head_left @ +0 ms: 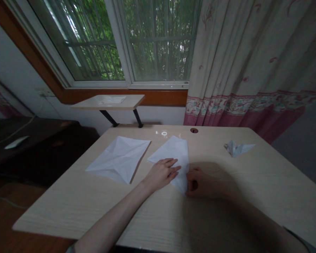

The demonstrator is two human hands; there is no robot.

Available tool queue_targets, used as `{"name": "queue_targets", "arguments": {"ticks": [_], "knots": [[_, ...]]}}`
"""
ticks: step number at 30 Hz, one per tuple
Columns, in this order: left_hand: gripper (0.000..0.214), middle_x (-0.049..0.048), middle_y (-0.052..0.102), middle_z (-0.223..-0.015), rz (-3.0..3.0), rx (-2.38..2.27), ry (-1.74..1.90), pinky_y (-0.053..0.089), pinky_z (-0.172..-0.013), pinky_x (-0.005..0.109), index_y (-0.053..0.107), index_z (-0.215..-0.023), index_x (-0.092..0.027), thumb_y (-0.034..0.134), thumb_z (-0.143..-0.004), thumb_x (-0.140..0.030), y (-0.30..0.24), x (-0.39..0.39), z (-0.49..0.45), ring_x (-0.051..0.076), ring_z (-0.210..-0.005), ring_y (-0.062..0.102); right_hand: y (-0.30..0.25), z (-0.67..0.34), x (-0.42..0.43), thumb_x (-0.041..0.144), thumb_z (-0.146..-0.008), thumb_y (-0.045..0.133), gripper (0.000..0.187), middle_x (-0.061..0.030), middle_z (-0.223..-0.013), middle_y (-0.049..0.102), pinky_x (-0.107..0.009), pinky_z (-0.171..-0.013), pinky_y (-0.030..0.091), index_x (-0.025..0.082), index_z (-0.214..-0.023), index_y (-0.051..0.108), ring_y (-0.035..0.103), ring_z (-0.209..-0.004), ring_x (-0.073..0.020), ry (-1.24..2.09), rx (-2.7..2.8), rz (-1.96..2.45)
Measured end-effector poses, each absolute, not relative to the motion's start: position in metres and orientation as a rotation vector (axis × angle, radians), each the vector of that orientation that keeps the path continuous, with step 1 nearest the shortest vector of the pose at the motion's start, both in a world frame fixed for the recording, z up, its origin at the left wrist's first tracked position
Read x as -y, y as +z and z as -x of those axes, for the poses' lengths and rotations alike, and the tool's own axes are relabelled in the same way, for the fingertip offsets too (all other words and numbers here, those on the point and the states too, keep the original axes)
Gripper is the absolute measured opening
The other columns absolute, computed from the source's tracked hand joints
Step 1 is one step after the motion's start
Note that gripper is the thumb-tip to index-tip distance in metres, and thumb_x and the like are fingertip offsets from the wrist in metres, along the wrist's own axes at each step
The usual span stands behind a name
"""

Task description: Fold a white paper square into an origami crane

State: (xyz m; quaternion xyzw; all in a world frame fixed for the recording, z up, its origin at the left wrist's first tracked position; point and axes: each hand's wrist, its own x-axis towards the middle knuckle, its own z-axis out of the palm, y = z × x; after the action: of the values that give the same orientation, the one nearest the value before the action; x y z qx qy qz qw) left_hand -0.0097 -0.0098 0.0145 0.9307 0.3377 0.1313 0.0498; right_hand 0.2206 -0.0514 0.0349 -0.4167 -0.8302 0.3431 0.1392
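A folded sheet of white paper (175, 147) lies on the wooden desk in front of me, with a straight edge along its right side. My left hand (163, 172) rests flat across its middle, fingers stretched out and a little apart. At the lower right edge of that paper, my right hand (200, 182) is curled, thumb and fingertips closed on the border near the bottom corner. To the left lies a second white sheet (118, 158), spread out and marked with creases. A folded paper crane (238, 149) sits at the far right.
The desk (152, 218) has a round cable hole (194, 130) at its back edge. A small raised shelf (131, 101) at the back left bears more white paper. Behind stand a window (158, 45) and a floral curtain (242, 56). A dark cabinet (42, 151) is at left.
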Motion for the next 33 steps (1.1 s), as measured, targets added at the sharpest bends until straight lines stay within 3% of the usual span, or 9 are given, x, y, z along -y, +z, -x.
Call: {"name": "queue_targets", "arguments": {"ticks": [13,20,24,29,33], "knots": [[0.032,0.0063,0.055,-0.143,-2.828,-1.030,0.405,0.047,-0.105,0.043,0.064,-0.129,-0.029,0.051,-0.100,-0.031,0.014,0.010,0.010,0.026,-0.129,0.055,0.038,-0.221,0.049,0.012,-0.064,0.072,0.014,0.0056,-0.066,0.061,-0.029,-0.084,0.036,0.018,-0.061,0.060,0.055,-0.069,-0.0125,1.077,2.363,1.207],[0.033,0.0054,0.055,-0.144,-2.832,-1.029,0.383,0.046,-0.106,0.042,0.064,-0.129,-0.030,0.046,-0.102,-0.036,0.014,0.009,0.010,0.026,-0.130,0.054,0.023,-0.228,0.041,0.019,-0.063,0.074,0.014,0.0036,-0.068,0.059,-0.024,-0.060,0.037,0.018,-0.063,0.060,0.054,-0.065,-0.0137,1.197,2.235,1.206],[0.034,0.0044,0.056,-0.143,-2.845,-1.033,0.393,0.046,-0.105,0.041,0.066,-0.126,-0.031,0.044,-0.103,-0.041,0.015,0.009,0.010,0.025,-0.129,0.055,0.006,-0.230,0.037,0.030,-0.073,0.069,0.020,0.0037,-0.065,0.057,-0.024,-0.055,0.039,0.019,-0.067,0.053,0.052,-0.060,-0.0134,1.212,2.088,1.179],[0.035,0.0034,0.061,-0.138,-2.862,-1.035,0.428,0.048,-0.101,0.041,0.070,-0.120,-0.031,0.043,-0.102,-0.045,0.020,0.010,0.011,0.025,-0.124,0.059,0.002,-0.231,0.035,0.032,-0.078,0.065,0.018,0.0010,-0.071,0.058,-0.028,-0.064,0.042,0.021,-0.069,0.054,0.054,-0.068,-0.0168,1.022,2.017,1.160],[0.034,0.0031,0.065,-0.132,-2.921,-1.039,0.469,0.048,-0.098,0.043,0.073,-0.114,-0.029,0.046,-0.101,-0.045,0.023,0.012,0.011,0.026,-0.121,0.060,0.003,-0.233,0.031,0.025,-0.084,0.057,0.012,-0.0004,-0.074,0.059,-0.030,-0.069,0.043,0.023,-0.072,0.054,0.055,-0.070,-0.0179,0.560,2.027,1.213]]}}
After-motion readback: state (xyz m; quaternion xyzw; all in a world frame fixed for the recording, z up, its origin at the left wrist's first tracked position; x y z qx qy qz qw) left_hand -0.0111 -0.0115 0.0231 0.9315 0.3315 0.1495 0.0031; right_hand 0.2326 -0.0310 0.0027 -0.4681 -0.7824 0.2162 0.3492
